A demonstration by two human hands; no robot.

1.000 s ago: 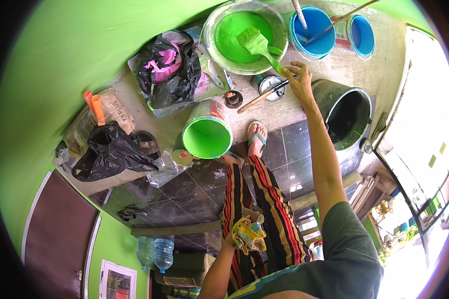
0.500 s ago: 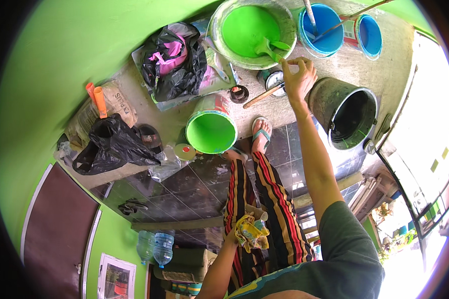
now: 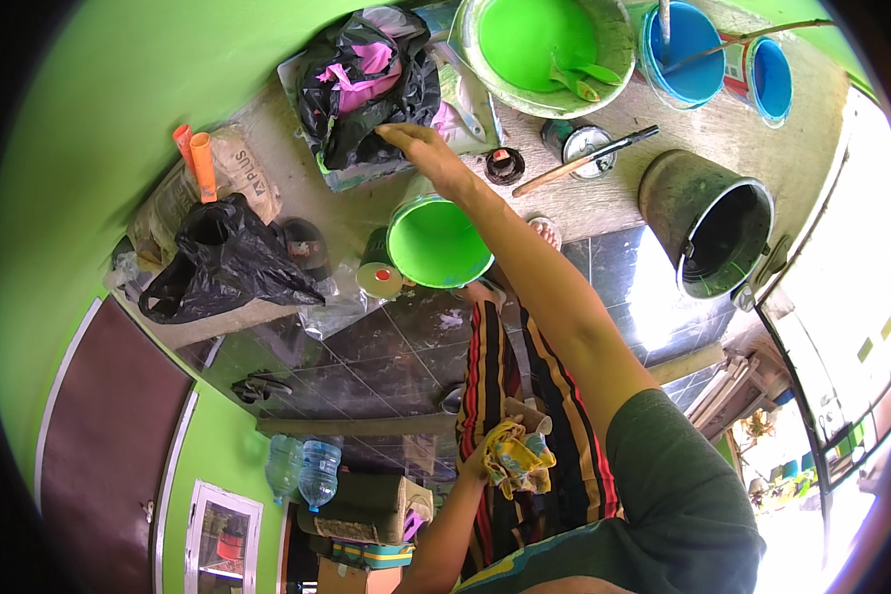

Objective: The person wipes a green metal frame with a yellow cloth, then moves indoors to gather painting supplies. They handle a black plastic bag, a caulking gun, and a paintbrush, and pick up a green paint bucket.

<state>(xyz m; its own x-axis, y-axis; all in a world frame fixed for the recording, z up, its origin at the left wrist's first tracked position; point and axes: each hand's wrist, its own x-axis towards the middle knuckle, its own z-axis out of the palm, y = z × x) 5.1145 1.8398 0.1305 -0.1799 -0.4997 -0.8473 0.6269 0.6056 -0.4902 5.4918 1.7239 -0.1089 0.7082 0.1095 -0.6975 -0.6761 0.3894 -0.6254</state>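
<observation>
My right hand (image 3: 426, 158) reaches out to the left, fingers stretched. Its fingertips are at the edge of an open black plastic bag (image 3: 332, 129) with pink material inside; whether they touch it I cannot tell. Below that forearm a bucket (image 3: 441, 243) with green paint inside lies tipped toward me. My left hand (image 3: 477, 463), low by my legs, is closed on a crumpled yellow patterned cloth (image 3: 518, 460). A beige tube-like piece (image 3: 533, 416) shows beside the cloth. A paintbrush (image 3: 576, 84) rests in the wide tub of green paint (image 3: 609, 94).
Two blue-paint buckets (image 3: 698, 84) (image 3: 770, 79) stand at the far right. A dark bucket (image 3: 663, 213) sits nearer. A brush (image 3: 564, 176) lies across a small can (image 3: 592, 144). Another black bag (image 3: 223, 262) and a sack (image 3: 247, 178) are at left. Dark tiles (image 3: 386, 366) lie below the ledge.
My right hand has left the brush in the tub of green paint and swung left to the black bag. My left hand still holds the cloth. The whole view has shifted a little.
</observation>
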